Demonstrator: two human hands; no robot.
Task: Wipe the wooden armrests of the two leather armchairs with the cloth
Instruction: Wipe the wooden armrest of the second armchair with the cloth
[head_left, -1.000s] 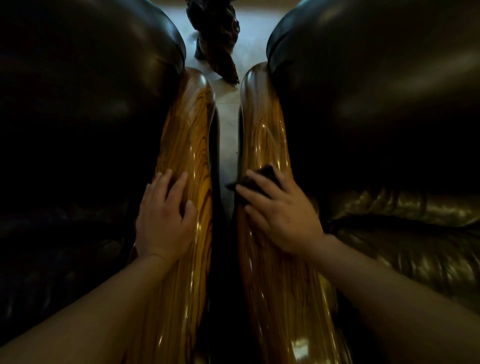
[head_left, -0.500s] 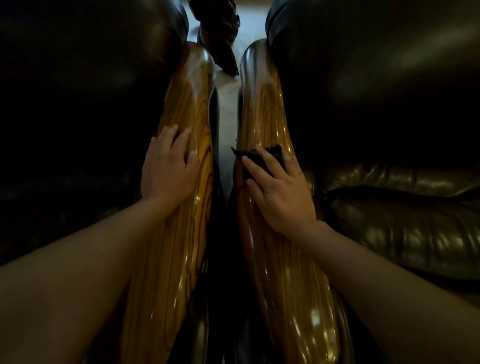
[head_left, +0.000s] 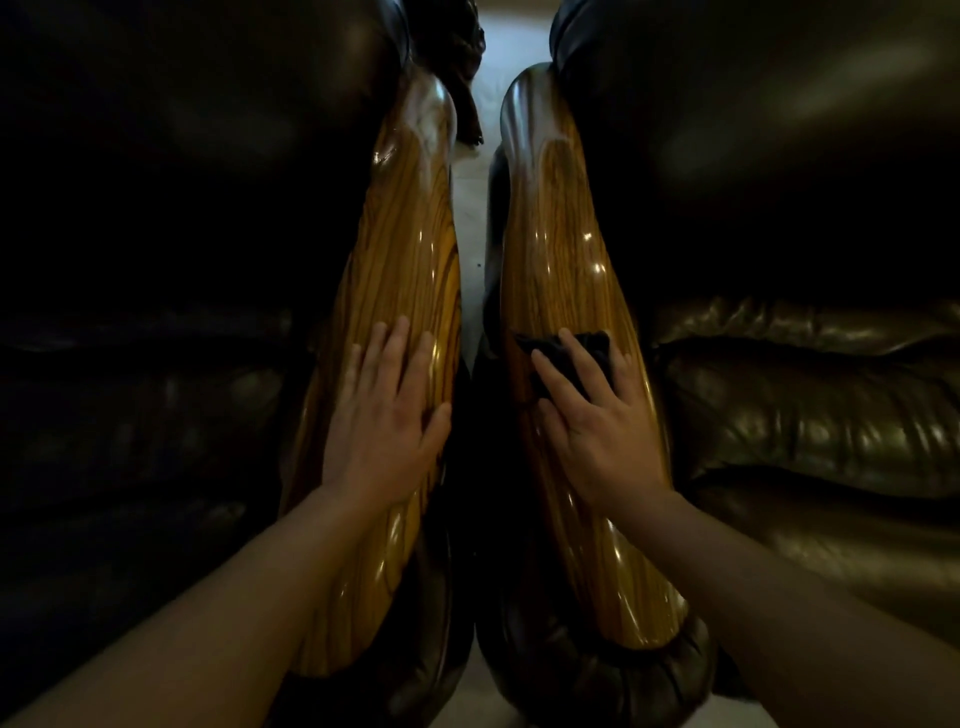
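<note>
Two glossy wooden armrests run away from me side by side: the left armrest (head_left: 405, 249) and the right armrest (head_left: 556, 234). My left hand (head_left: 387, 415) lies flat on the left armrest, fingers apart, holding nothing. My right hand (head_left: 597, 421) presses a small dark cloth (head_left: 569, 353) onto the middle of the right armrest; most of the cloth is under my fingers. Dark leather of the left armchair (head_left: 182, 260) and the right armchair (head_left: 779, 405) flanks the armrests.
A narrow strip of pale floor (head_left: 470, 218) shows in the gap between the two chairs. A dark carved wooden object (head_left: 457, 57) stands on the floor beyond the far ends of the armrests. The room is dim.
The view has pulled back and both hands now sit nearer me along the armrests. The right hand has slid the cloth toward the near end; the left hand stays flat on its armrest.
</note>
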